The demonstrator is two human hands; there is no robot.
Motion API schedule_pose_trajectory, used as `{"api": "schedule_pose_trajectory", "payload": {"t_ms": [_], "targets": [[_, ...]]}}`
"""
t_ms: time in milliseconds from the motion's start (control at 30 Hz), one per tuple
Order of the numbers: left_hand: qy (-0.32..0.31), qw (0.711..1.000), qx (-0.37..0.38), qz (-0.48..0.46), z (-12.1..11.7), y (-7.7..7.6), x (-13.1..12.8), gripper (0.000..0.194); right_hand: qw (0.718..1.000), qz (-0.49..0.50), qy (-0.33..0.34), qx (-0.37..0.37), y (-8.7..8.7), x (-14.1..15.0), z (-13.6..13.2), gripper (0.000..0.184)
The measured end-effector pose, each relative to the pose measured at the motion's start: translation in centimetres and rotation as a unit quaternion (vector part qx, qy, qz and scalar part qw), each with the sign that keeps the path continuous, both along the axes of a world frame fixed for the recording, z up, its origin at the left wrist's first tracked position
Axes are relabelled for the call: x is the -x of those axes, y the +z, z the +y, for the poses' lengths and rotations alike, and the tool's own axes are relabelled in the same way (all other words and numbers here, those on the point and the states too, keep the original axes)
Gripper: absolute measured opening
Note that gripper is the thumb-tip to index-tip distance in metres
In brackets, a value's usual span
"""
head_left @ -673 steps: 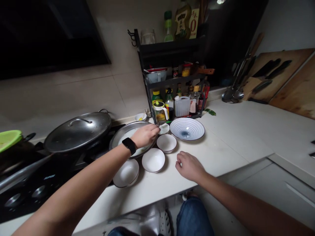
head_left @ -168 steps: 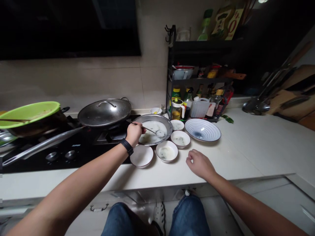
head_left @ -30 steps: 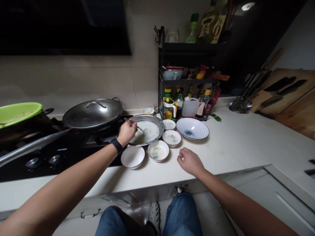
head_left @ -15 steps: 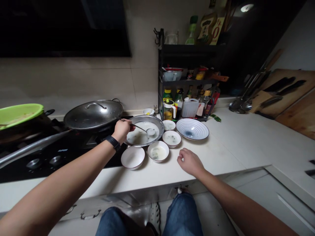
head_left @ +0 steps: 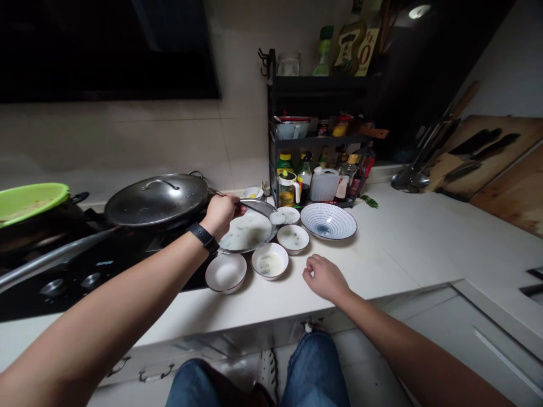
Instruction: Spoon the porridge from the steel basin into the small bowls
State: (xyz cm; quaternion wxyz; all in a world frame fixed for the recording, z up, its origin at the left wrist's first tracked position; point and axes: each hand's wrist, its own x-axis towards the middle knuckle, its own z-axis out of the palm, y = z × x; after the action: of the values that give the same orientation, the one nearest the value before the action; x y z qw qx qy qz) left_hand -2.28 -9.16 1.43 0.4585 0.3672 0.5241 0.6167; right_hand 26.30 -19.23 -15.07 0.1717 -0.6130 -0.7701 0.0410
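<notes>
Pinches the handle of a long-handled metal spoon [head_left: 278, 218] in the closed fingers [head_left: 241, 210] of the left hand [head_left: 221, 215]. Holds the spoon's cupped end, filled with whitish liquid, above the right rim of a wide silver metal pan [head_left: 248, 229], close by the small white round bowl [head_left: 288, 215] at the back. Wears a black watch [head_left: 204, 237] on the left wrist. Curls the right hand [head_left: 326, 278] loosely, fingers drawn in against the thumb, over the white table [head_left: 365, 265], near the front of the bowls; cannot tell whether touching it.

Shows cloudy liquid with dark bits in the pan, in the back bowl, in the white middle bowl [head_left: 292, 239] and in the white front bowl [head_left: 270, 261]. Shows bare white inside the leftmost white bowl [head_left: 226, 273]. Includes, to the right, a wide blue-patterned white bowl [head_left: 328, 221], and to the left, on the black glass stove [head_left: 123, 265], a lidded metal wok [head_left: 156, 199].
</notes>
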Motion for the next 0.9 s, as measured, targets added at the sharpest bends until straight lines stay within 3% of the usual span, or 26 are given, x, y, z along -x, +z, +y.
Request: {"api": "schedule_pose_trajectory", "payload": {"t_ms": [133, 300, 400, 467, 533, 633, 733, 800, 833, 900], "targets": [[-0.019, 1.000, 0.011, 0.006, -0.6, 0.1, -1.9, 0.013, 1.000, -0.001, 0.001, 0.002, 0.0, 0.0, 0.1, 0.011], [-0.053, 0.997, 0.003, 0.051, -1.0, -1.1, -3.7, 0.013, 1.000, -0.003, 0.001, 0.005, 0.1, 0.0, 0.1, 0.011], [-0.079, 0.987, -0.024, 0.138, -1.1, -2.2, -4.5, 0.009, 1.000, -0.007, 0.001, 0.010, 0.1, 0.0, 0.1, 0.011], [-0.102, 0.965, -0.066, 0.234, -1.5, -2.7, -4.9, 0.009, 1.000, -0.008, 0.001, 0.007, 0.0, 0.0, 0.1, 0.010], [-0.137, 0.920, -0.133, 0.342, -2.3, -3.0, -5.1, 0.013, 1.000, -0.007, 0.001, 0.006, 0.0, 0.0, 0.1, 0.011], [-0.194, 0.813, -0.265, 0.481, -4.2, -2.8, -5.0, 0.014, 1.000, -0.008, 0.002, 0.008, 0.1, 0.0, 0.0, 0.011], [-0.271, 0.649, -0.390, 0.594, -5.8, -2.5, -4.6, 0.012, 1.000, -0.012, 0.000, 0.011, 0.2, 0.0, 0.0, 0.009], [-0.314, 0.551, -0.435, 0.639, -6.3, -2.3, -4.3, 0.012, 1.000, -0.014, -0.001, 0.012, 0.2, 0.0, 0.0, 0.008], [-0.325, 0.522, -0.444, 0.651, -6.4, -2.3, -4.2, 0.013, 1.000, -0.014, 0.000, 0.013, 0.2, 0.0, 0.0, 0.008], [-0.323, 0.511, -0.446, 0.660, -6.2, -2.3, -4.0, 0.015, 1.000, -0.012, 0.000, 0.014, 0.3, 0.0, 0.0, 0.008]]}}
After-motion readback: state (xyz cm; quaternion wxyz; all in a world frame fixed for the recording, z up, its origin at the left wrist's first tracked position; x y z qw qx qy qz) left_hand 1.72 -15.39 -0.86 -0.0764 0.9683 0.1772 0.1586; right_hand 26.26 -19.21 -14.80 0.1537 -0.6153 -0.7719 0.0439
